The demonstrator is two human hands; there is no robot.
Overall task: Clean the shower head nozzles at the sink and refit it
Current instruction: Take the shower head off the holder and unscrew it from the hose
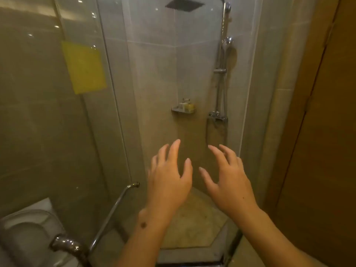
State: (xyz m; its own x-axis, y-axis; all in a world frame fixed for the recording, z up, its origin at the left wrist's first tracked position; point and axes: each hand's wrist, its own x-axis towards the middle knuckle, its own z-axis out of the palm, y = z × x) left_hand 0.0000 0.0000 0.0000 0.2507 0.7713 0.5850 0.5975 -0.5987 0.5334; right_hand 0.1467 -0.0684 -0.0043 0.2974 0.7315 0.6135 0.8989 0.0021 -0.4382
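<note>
I face an open shower stall. A chrome hand-held shower head (227,41) hangs in its holder high on the riser pipe (222,60) at the right wall. A dark square overhead shower head (184,4) sits at the top. My left hand (169,177) and my right hand (229,182) are both raised in front of the stall, fingers spread, palms forward, holding nothing. They are well below the hand-held shower head and apart from it.
The mixer valve (217,115) is below the riser. A corner shelf (184,109) holds small bottles. A glass panel with a yellow sticker (83,67) stands left, with a chrome door handle (115,211), a toilet (28,230) and a wooden door (317,132) right.
</note>
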